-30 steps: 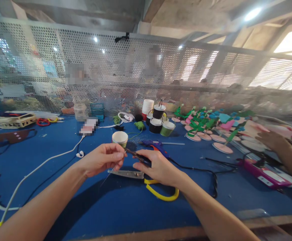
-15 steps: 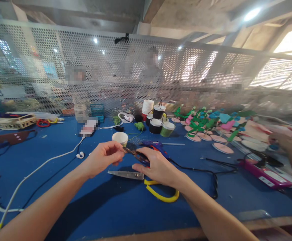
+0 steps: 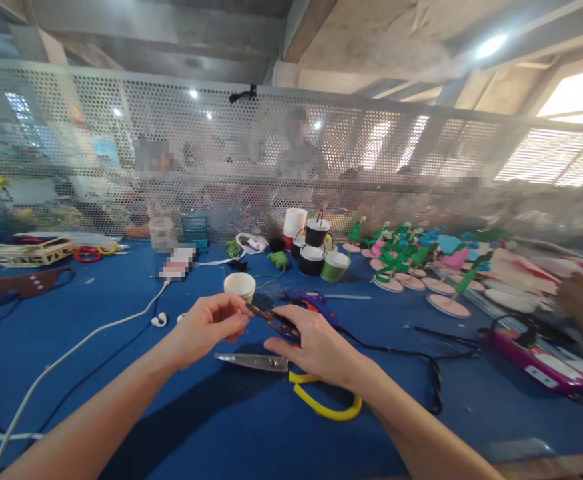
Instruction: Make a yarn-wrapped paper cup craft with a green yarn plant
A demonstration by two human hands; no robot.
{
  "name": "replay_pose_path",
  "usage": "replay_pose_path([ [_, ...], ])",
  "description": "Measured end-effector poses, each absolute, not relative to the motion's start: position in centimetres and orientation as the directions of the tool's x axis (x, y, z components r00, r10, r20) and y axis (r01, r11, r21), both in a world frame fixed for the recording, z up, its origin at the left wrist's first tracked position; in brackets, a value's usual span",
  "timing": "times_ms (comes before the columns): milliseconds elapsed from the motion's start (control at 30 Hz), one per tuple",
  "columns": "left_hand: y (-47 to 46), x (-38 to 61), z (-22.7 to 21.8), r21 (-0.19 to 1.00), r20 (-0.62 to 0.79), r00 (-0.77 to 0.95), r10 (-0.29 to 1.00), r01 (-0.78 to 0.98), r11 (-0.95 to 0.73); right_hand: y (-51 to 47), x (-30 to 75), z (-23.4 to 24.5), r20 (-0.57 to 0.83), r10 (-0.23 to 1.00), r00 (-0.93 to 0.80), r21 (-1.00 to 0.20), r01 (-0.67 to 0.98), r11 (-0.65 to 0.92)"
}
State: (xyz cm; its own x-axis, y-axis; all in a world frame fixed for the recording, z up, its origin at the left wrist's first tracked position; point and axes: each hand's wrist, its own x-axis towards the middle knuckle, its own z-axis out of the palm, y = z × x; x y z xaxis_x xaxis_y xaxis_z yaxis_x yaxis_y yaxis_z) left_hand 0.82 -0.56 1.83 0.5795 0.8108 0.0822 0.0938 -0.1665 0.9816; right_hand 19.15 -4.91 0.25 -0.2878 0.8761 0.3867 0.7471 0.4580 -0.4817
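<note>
My right hand [image 3: 316,337] is closed round a pair of dark pliers [image 3: 267,316], whose jaws point left. At the tip of those jaws my left hand [image 3: 216,322] is pinched; what lies between its fingers is too small to make out. Just behind the fingertips stands a white paper cup [image 3: 240,285]. Below my hands lie large scissors [image 3: 254,362] with yellow handles, partly under my right hand. A blue glue gun [image 3: 319,305] rests on the table beyond my right hand.
Small black and green buckets [image 3: 335,265] and green yarn [image 3: 278,260] sit at the back. Several paper flowers [image 3: 449,305] on pink discs stand to the right, near a purple power strip [image 3: 536,363] and another person's hand [image 3: 579,300]. A white cable [image 3: 94,333] crosses the left side.
The view has tilted slightly, so the scene sits a little lower. My hands keep their pose at the pliers. The other person's hand at the right has shifted rightward.
</note>
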Motion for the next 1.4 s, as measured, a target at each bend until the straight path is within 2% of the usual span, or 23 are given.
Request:
replay_pose_path([
  [267, -0.3, 0.5, 2.0, 0.988, 0.072, 0.623, 0.779, 0.064, -0.143, -5.0, 19.0, 0.5, 0.382, 0.878, -0.288, -0.489, 0.743, 0.457],
  [533, 0.2, 0.1, 2.7, 0.995, -0.067, 0.730, 0.680, -0.004, 0.103, -5.0, 19.3, 0.8, 0.345, 0.878, -0.331, -0.607, 0.635, 0.478],
  [700, 0.1, 0.5, 3.3, 0.993, -0.063, 0.746, 0.663, -0.017, 0.114, -5.0, 19.5, 0.8, 0.339, 0.876, -0.343, -0.647, 0.591, 0.481],
  [833, 0.1, 0.7, 3.7, 0.985, -0.093, 0.773, 0.627, -0.020, 0.170, -5.1, 19.6, 0.9, 0.353, 0.869, -0.348, -0.628, 0.600, 0.495],
  [1000, 0.3, 0.9, 3.7, 0.982, -0.058, 0.810, 0.583, -0.059, 0.180, -5.1, 19.6, 0.9, 0.367, 0.869, -0.332, -0.611, 0.618, 0.494],
  [1400, 0.5, 1.9, 4.5, 0.972, -0.079, 0.788, 0.611, -0.074, 0.221, -4.8, 20.1, 1.7, 0.437, 0.854, -0.282, -0.582, 0.636, 0.507],
])
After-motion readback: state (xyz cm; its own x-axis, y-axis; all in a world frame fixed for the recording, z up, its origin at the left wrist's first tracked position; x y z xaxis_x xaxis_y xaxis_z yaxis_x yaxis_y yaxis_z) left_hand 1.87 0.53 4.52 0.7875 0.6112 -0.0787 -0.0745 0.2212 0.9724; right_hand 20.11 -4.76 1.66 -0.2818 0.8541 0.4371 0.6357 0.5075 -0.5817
